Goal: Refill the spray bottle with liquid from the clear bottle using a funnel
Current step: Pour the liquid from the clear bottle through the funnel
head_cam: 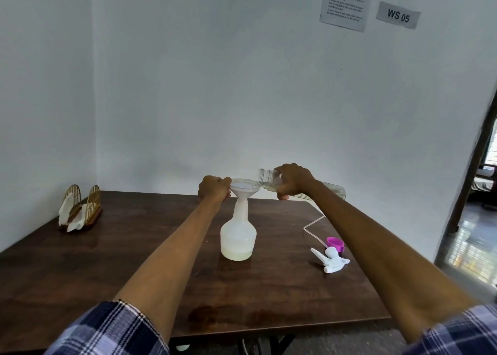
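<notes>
Table point(134, 260): dark wood, bears everything below; a damp-looking patch near the front edge.

Spray bottle point(238, 236): translucent white plastic, upright mid-table, head removed. A shallow pale layer of liquid sits at its base. Judged light and easy to tip while this empty, so it wants steadying at the neck or through the funnel.

Clear bottle point(269, 181): held nearly level, mouth at the funnel rim, base pointing right. Looks rigid and smooth, possibly glass, though the view is too soft to be sure. Probably slick if wet. Best gripped around the shoulder near the neck, where the tilt can be controlled.

Napkin holder point(80, 209): gold wire, far left, well apart, with white napkins.

Right hand point(294, 181): wrapped around the clear bottle just behind its neck.

Left hand point(215, 190): closed on the funnel's left rim.

Funnel point(243, 189): white, stiff-looking plastic, spout seated in the spray bottle's neck. Light; likely to lift or rock unless pinned at the rim.

Spray head point(332, 259): white trigger with purple collar and thin dip tube, lying on the table right of the bottle.
</notes>
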Tool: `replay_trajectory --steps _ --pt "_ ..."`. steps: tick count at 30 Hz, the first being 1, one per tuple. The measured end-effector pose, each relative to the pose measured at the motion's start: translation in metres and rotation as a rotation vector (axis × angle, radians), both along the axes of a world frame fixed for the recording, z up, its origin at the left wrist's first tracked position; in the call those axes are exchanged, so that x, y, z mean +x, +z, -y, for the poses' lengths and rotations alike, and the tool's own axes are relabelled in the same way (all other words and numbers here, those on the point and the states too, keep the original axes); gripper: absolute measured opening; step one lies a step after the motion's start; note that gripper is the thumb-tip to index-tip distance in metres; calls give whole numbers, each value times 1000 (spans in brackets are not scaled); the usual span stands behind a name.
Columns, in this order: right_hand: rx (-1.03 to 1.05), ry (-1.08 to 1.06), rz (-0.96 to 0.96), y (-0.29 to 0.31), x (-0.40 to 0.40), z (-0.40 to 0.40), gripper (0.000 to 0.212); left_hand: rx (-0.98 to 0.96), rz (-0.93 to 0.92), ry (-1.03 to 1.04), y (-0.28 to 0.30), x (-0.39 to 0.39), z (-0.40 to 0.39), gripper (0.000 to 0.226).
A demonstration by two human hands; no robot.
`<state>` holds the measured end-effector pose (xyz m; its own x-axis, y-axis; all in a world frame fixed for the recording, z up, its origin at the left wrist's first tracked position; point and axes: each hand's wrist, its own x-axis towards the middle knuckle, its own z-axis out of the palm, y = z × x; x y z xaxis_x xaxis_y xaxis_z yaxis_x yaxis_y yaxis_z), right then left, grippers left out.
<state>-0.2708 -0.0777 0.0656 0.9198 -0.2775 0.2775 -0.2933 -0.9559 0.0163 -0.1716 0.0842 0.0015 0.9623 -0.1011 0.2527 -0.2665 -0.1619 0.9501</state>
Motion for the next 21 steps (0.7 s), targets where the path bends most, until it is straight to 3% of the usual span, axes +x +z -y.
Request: replay_trajectory --steps 15,21 --pt "16 1 -8 0 -2 -2 42 -13 0 2 0 -1 1 36" --pt "6 0 -5 0 -2 -2 50 -13 6 5 -1 0 1 35"
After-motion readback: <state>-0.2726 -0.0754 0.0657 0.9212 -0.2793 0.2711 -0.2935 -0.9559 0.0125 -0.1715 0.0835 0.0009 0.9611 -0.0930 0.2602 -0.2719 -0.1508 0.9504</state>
